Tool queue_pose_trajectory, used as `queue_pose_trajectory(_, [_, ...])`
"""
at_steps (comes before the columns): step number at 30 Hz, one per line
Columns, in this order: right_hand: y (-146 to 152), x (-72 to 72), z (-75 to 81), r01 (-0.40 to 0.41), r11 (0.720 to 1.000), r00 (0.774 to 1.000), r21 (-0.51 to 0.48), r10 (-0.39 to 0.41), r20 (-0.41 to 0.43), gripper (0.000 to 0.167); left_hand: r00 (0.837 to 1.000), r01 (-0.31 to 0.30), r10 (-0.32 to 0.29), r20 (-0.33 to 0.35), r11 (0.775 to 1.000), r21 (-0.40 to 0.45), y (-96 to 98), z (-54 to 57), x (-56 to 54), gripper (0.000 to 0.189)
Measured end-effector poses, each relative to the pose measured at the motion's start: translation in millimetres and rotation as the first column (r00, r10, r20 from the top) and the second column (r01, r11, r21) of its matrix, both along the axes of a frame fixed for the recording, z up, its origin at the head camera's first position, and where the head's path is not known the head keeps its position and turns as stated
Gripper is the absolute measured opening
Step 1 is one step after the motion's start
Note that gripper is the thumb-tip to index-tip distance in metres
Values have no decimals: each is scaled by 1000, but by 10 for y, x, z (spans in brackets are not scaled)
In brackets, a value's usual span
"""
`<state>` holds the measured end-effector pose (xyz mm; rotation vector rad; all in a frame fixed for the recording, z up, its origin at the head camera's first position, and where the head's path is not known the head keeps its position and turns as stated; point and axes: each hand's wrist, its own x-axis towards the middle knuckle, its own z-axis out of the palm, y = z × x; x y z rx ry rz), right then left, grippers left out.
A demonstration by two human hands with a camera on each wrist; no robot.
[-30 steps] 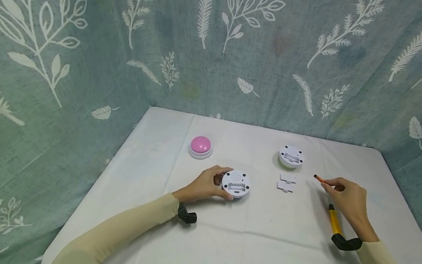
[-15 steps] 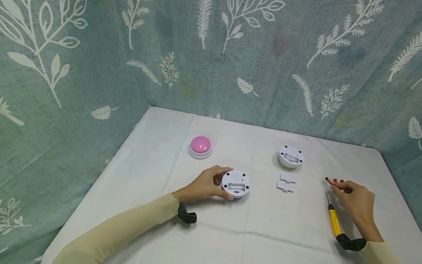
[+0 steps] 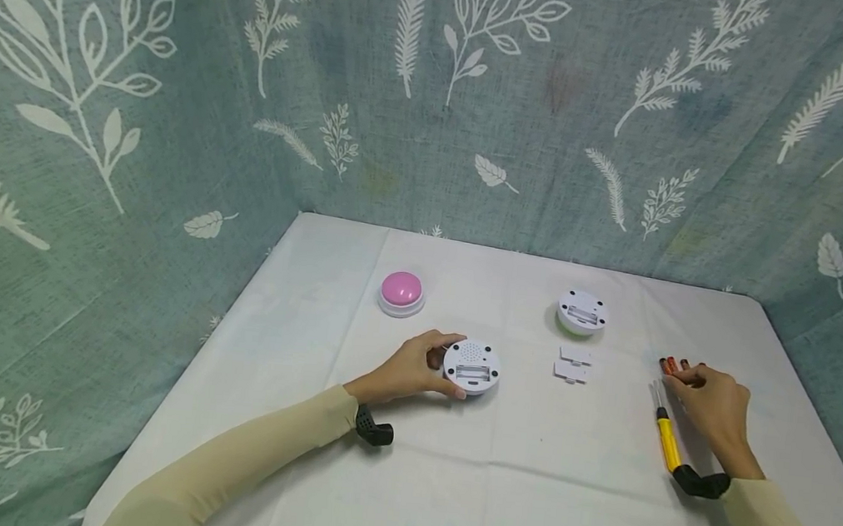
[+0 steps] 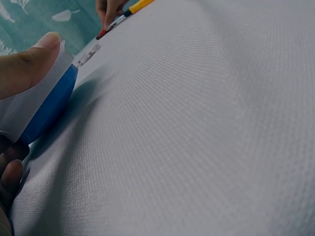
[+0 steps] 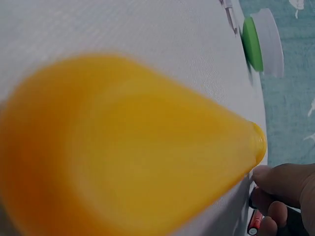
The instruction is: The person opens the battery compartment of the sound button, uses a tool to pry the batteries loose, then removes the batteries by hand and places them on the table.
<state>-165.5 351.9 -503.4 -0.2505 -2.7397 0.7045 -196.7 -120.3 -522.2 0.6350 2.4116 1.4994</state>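
My left hand point(image 3: 412, 368) grips a round white push-button buzzer point(image 3: 471, 368) by its sides. It lies upside down with its battery slot uncovered; the left wrist view shows its blue button point(image 4: 54, 105) underneath. At the right, my right hand point(image 3: 710, 401) pinches the leftmost battery point(image 3: 663, 366) down at the table, its fingers covering most of it. Several orange and black batteries point(image 3: 672, 365) lie in a row beside it, partly hidden by the fingers. Under that hand lies a yellow-handled screwdriver point(image 3: 668, 439), large and blurred in the right wrist view.
A second upturned buzzer point(image 3: 581, 312), green underneath, stands at the back right with its battery slot bare. Two small white battery covers point(image 3: 571, 365) lie in front of it. A pink-topped buzzer point(image 3: 400, 292) stands upright at the back left. A patterned curtain point(image 3: 433, 130) hangs behind the table.
My right hand has moved right with the battery and lowered it beside the other batteries, which now show more. My left hand and its buzzer have stayed still.
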Motion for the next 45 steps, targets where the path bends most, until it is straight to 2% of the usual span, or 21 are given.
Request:
queue_pose_trajectory(9, [1, -30, -20, 16, 1000, 999, -14, -15, 28, 25, 1000, 0, 0, -7, 1000, 1, 5, 7, -10, 93])
queue_pose_trajectory(14, [-12, -18, 9, 0, 1000, 1000, -24, 0, 14, 24, 1000, 0, 0, -3, 1000, 1, 2, 10, -15, 93])
queue_pose_trajectory(17, [-60, -20, 61, -34, 999, 999, -31, 34, -6, 24, 1000, 0, 0, -4, 1000, 1, -6, 17, -17, 94])
queue_pose_trajectory(21, [-215, -37, 146, -140, 990, 990, -33, 139, -22, 26, 1000, 0, 0, -6, 1000, 1, -20, 18, -20, 94])
queue_pose_trajectory(26, [-529, -29, 216, -282, 958, 959, -51, 280, -41, 31, 1000, 6, -6, -2, 1000, 0, -23, 13, -22, 94])
queue_pose_trajectory(33, [-1002, -21, 194, -409, 906, 912, -111, 408, -28, 36, 1000, 3, -3, 7, 1000, -7, -21, 0, -19, 94])
queue_pose_trajectory(38, [-1335, -18, 165, -495, 854, 865, -161, 502, 7, 41, 1000, 9, -9, 24, 1000, 0, -28, 14, -8, 94])
queue_pose_trajectory(45, [-1721, -7, 128, -594, 778, 795, -202, 607, -2, 49, 999, 10, -10, 40, 1000, -3, -18, 21, -2, 95])
